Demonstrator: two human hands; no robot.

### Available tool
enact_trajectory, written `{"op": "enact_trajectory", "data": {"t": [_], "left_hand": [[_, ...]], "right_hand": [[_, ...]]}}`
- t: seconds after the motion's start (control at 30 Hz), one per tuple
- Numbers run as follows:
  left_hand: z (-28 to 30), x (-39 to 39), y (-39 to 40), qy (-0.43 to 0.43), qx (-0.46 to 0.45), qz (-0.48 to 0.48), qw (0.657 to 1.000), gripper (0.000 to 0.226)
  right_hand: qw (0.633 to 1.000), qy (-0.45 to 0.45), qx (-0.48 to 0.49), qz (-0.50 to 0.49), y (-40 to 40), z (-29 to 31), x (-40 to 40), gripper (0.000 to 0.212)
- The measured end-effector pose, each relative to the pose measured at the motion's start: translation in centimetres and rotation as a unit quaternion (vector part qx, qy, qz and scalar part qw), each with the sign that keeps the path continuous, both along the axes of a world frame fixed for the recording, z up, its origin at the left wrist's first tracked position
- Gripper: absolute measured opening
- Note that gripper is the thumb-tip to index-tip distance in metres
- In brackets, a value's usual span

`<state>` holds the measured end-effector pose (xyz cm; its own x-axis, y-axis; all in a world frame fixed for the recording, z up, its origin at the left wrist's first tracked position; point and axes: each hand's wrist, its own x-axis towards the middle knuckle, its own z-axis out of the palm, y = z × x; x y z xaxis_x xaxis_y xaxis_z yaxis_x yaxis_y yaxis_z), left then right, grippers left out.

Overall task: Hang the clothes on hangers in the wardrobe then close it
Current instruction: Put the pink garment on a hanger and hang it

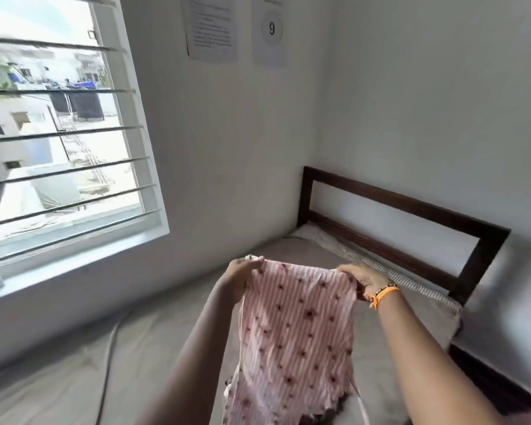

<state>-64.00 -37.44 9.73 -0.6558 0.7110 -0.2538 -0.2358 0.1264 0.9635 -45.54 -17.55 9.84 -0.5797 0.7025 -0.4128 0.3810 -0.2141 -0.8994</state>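
a: clothes first — from the head view, you've got one pink striped garment (295,326) with small dark flowers held up in front of you over the bed (154,357). your left hand (242,271) has its grip pinched on the top left corner, and your right hand (360,279) has its grip curled round the top right corner, so the top edge is stretched between them and the rest hangs down, its lower end reaching the mattress or just above it; i can't tell which.

b: so how far along are you?

a: early, i'd judge. no hanger shows anywhere in this view, and the wardrobe isn't in sight either, so nothing here tells you that any piece is hung or that a door is open or closed. what you see besides is the window (59,133) with its bars on your left, the dark wooden headboard (411,216) against the wall, and two paper sheets (212,26) pinned up high.

b: and what's left?

a: nearly all of it, by the look of things: get this garment onto a hanger, carry it to the wardrobe, do the same for any other clothes, then close it. whether more clothes wait on the bed you can't tell, since the garment and your arms cover the near part.
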Motion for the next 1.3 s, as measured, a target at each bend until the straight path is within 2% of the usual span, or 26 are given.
{"op": "enact_trajectory", "data": {"t": [0.1,0.2,0.23,0.27,0.33,0.43,0.47,0.5,0.57,0.63,0.67,0.77,0.87,0.93,1.0,1.03,1.07,1.13,1.2,1.27,1.3], "left_hand": [[2.8,-0.1,-0.3,0.087,-0.013,0.024,0.996,0.025],[7.4,-0.1,0.1,0.154,0.014,-0.022,0.988,0.022],[8.4,0.1,0.2,0.159,0.029,-0.032,0.986,0.019],[9.2,0.3,0.2,0.161,0.05,-0.038,0.985,0.015],[11.0,0.6,0.0,0.17,0.123,-0.056,0.976,0.012],[13.0,0.6,0.0,0.173,0.28,-0.11,0.938,0.032],[13.0,0.8,0.3,0.169,0.298,-0.118,0.932,0.035],[12.8,1.2,0.7,0.17,0.279,-0.109,0.939,0.037],[11.5,2.0,1.5,0.188,0.156,-0.043,0.969,0.03],[9.8,2.0,2.2,0.203,0.055,0.026,0.977,0.006],[9.2,1.6,2.3,0.202,0.041,0.038,0.978,0.015],[9.0,1.2,2.2,0.133,0.06,0.037,0.989,0.025],[10.1,1.0,2.2,0.106,0.091,0.037,0.989,0.025],[11.1,1.0,2.0,0.118,0.151,0.011,0.981,0.015],[11.1,0.9,1.5,0.098,0.212,-0.024,0.972,0.017],[10.5,0.9,1.3,0.078,0.223,-0.039,0.971,0.018],[9.4,0.8,1.3,0.074,0.199,-0.051,0.976,0.018],[6.8,1.2,0.9,0.094,0.084,-0.064,0.99,0.012],[4.8,1.1,0.8,0.104,0.006,-0.048,0.993,0.012],[4.3,1.1,0.7,0.098,-0.016,-0.029,0.995,0.019],[4.3,1.1,0.6,0.091,0.002,-0.024,0.996,0.017]], "right_hand": [[0.999,-0.024,0.026,-0.026,0.0,1.8,0.7,0.017],[0.998,-0.003,0.05,-0.037,2.2,4.9,0.2,0.018],[0.998,0.0,0.056,-0.031,2.9,5.7,0.2,0.028],[0.998,0.029,0.044,-0.021,2.7,7.0,0.6,0.031],[0.987,0.161,0.005,0.01,1.7,9.6,1.4,0.016],[0.931,0.36,-0.003,0.06,0.4,13.0,1.9,0.012],[0.92,0.385,0.009,0.073,0.2,12.9,1.7,0.023],[0.929,0.36,0.038,0.073,0.2,12.2,1.1,0.037],[0.966,0.238,0.09,0.037,-0.7,10.3,0.0,0.055],[0.979,0.162,0.109,-0.05,-0.5,8.1,-0.7,0.036],[0.982,0.144,0.098,-0.074,-0.5,7.6,-0.8,0.025],[0.987,0.144,0.05,-0.055,-0.7,8.0,-0.3,0.008],[0.985,0.166,0.046,-0.024,-0.2,10.2,0.3,0.009],[0.975,0.22,0.034,-0.012,0.0,11.6,0.7,0.005],[0.952,0.305,0.026,0.013,0.3,11.9,1.1,0.006],[0.948,0.314,0.036,0.027,0.4,11.4,1.3,0.012],[0.954,0.292,0.048,0.047,0.3,10.5,1.4,0.019],[0.977,0.18,0.091,0.065,0.4,7.6,1.3,0.025],[0.989,0.102,0.086,0.057,0.6,5.1,1.1,0.007],[0.996,0.085,0.023,0.026,0.7,4.2,1.0,0.016],[0.995,0.1,0.008,0.008,0.7,4.2,1.2,0.017]]}}
